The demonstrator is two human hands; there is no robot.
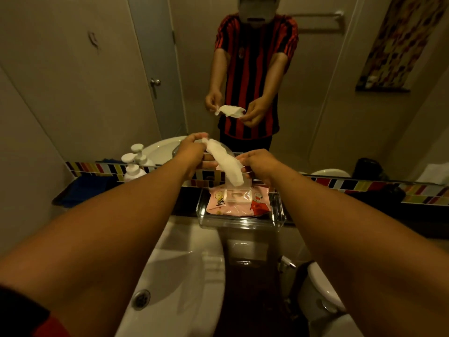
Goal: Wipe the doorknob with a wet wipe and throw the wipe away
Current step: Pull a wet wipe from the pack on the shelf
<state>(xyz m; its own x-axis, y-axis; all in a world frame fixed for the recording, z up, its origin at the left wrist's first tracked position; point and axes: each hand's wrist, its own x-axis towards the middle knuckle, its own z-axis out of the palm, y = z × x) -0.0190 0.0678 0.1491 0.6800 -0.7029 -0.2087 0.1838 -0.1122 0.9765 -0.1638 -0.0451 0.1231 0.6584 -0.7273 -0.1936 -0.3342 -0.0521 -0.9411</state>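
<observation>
A white wet wipe (pixel 226 164) hangs stretched between both hands above the counter. My left hand (pixel 192 148) pinches its upper end and my right hand (pixel 258 164) grips its lower part, the loose tail drooping down. Below them a pink wipe pack (pixel 239 203) with its lid flipped up lies in a clear plastic tray (pixel 243 222). A round metal doorknob (pixel 154 82) shows on the grey door reflected in the mirror, far from both hands.
A white sink (pixel 175 283) lies under my left forearm, with pump bottles (pixel 132 166) at the back left. The mirror (pixel 73 69) shows a person in a red-and-black striped shirt. A toilet (pixel 325 295) sits at lower right. A striped tile band runs along the counter's back.
</observation>
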